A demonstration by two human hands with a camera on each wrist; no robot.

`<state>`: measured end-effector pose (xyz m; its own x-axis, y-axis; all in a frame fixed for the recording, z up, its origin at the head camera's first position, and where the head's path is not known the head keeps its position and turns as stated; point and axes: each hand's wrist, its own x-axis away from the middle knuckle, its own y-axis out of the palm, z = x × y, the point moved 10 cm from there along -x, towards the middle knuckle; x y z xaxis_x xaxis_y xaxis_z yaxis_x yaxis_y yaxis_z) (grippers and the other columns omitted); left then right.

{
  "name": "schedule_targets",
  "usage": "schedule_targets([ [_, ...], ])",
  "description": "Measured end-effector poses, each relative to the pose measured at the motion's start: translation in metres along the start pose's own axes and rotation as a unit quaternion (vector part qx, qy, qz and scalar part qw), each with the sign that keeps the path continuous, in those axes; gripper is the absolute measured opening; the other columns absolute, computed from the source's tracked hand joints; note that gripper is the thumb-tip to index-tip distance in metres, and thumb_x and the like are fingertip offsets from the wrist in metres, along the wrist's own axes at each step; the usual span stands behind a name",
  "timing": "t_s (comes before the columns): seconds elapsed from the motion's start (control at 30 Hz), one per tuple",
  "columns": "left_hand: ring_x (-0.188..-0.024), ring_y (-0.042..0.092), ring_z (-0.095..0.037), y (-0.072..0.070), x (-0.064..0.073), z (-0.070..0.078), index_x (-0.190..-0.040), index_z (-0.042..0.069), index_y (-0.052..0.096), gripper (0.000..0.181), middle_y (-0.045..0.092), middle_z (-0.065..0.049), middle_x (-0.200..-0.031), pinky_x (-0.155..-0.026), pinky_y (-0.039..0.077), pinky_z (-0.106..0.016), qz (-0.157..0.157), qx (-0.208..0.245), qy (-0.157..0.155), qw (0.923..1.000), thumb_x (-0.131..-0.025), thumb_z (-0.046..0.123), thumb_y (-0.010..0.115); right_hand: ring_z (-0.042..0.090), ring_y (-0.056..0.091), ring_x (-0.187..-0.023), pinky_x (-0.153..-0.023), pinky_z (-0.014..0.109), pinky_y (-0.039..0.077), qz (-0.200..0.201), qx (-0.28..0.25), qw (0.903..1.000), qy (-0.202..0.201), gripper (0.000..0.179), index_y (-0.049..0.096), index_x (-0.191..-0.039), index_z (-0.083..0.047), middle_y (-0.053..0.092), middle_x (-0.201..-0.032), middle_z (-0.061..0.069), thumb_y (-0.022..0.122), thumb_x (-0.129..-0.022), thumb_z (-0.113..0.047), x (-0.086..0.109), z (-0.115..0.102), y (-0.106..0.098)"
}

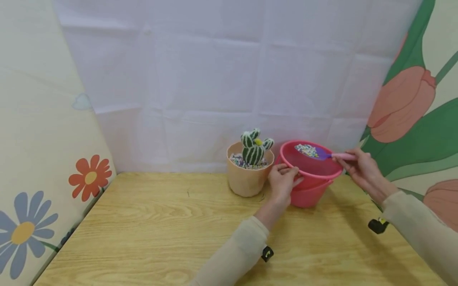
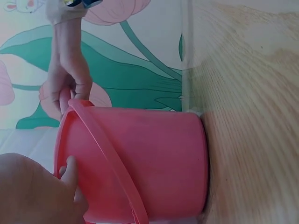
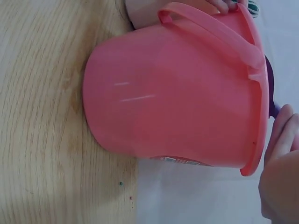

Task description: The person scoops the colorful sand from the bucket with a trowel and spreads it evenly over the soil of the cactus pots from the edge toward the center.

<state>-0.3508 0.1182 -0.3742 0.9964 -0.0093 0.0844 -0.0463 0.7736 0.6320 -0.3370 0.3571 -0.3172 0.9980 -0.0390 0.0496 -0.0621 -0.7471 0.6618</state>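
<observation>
A pink bucket (image 1: pixel 310 190) stands upright on the table, its handle hanging down at the front. My left hand (image 1: pixel 283 180) grips its rim at the near left side, thumb outside, as the left wrist view also shows. Over the bucket's mouth, my right hand (image 1: pixel 365 171) holds a small shovel by its pink grip (image 1: pixel 345 156). The purple shovel blade (image 1: pixel 323 153) carries a heap of multicoloured pebbles (image 1: pixel 307 150). Left of the bucket is a peach pot (image 1: pixel 247 182) with a green and white cactus (image 1: pixel 253 153) set in similar pebbles. What lies inside the bucket is hidden.
The wood-grain table (image 1: pixel 161 230) extends to the left and front. A white cloth (image 1: pixel 207 79) hangs behind it, with flower-patterned sheets (image 1: pixel 429 139) at the sides. In the right wrist view, tiny coloured pebbles (image 3: pixel 121 183) lie on the table beside the bucket.
</observation>
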Motion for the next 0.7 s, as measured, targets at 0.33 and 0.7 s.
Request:
schedule_targets([
  [0.33,-0.077,0.069,-0.026,-0.011,0.000,0.007,-0.118,-0.002,0.058,0.030,0.062,-0.018,-0.094,-0.070,0.064,-0.038,-0.027,-0.065,0.015,0.9974,-0.091,-0.003,0.071,0.038,0.072,-0.093,-0.095,0.034,0.053,0.011,-0.015,0.9998,-0.002,0.035,0.070,-0.093,0.014,0.069,-0.094,0.031,0.040,-0.105,0.003,-0.002,0.007,0.011],
  [0.7,-0.074,0.066,-0.022,-0.013,0.012,0.023,-0.117,0.000,0.059,0.028,0.061,-0.014,-0.093,-0.070,0.064,-0.040,-0.083,-0.114,0.031,0.9895,-0.090,-0.005,0.065,0.037,0.072,-0.093,-0.095,0.033,0.053,-0.006,-0.022,0.9997,0.006,0.040,0.072,-0.093,0.015,0.069,-0.095,0.032,0.037,-0.106,0.001,-0.009,0.010,0.027],
])
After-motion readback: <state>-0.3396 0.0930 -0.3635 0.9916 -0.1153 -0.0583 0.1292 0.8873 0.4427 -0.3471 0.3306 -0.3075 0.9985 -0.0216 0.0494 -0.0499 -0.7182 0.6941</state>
